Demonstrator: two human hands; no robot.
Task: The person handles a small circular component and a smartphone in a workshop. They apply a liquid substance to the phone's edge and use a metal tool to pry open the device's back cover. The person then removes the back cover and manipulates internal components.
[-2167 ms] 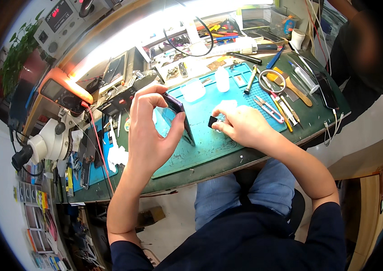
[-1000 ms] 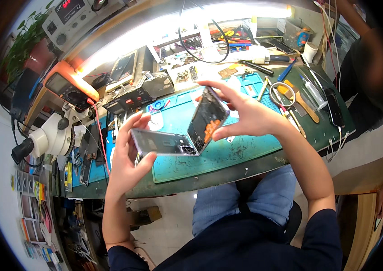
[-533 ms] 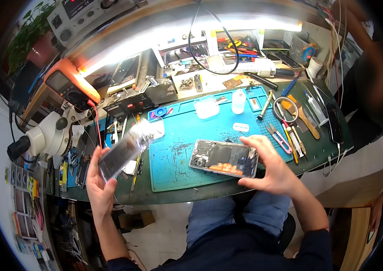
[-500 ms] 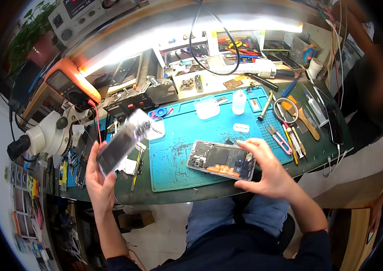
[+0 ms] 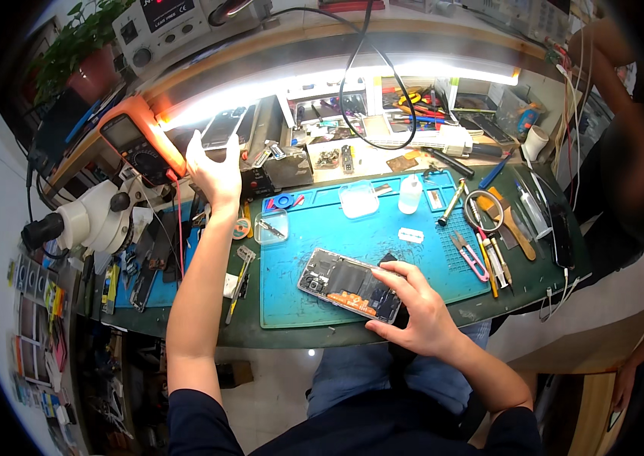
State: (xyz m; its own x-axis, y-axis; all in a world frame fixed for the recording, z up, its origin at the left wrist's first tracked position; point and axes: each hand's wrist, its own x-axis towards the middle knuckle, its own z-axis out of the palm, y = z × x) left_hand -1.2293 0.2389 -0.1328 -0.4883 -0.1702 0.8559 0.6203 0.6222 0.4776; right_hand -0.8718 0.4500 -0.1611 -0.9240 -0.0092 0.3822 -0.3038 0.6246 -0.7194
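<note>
At the middle front of the blue work mat [image 5: 299,296], an opened smartphone [image 5: 341,281] lies tilted, its inner parts and an orange flex piece showing. My right hand [image 5: 417,311] grips it at its right end, fingers over the far edge and thumb at the near one. At upper left my left hand [image 5: 215,175] reaches over a black bench box [image 5: 288,163]. Its thumb and fingers are spread on either side of a dark phone-sized panel [image 5: 225,128] on top of that box; the contact there is hard to make out.
Left stand an orange multimeter [image 5: 136,140] and a white microscope [image 5: 86,216]. On the mat are a clear bottle [image 5: 410,194], a razor blade [image 5: 411,235] and plastic trays [image 5: 358,199]. Scissors [image 5: 470,258], brushes and a magnifier ring lie right. A black cable [image 5: 345,91] hangs ahead.
My left hand has carried a phone-like piece from beside the mat up and forward to the black box; its fingers are now spread. The opened phone has shifted slightly left in my right hand.
</note>
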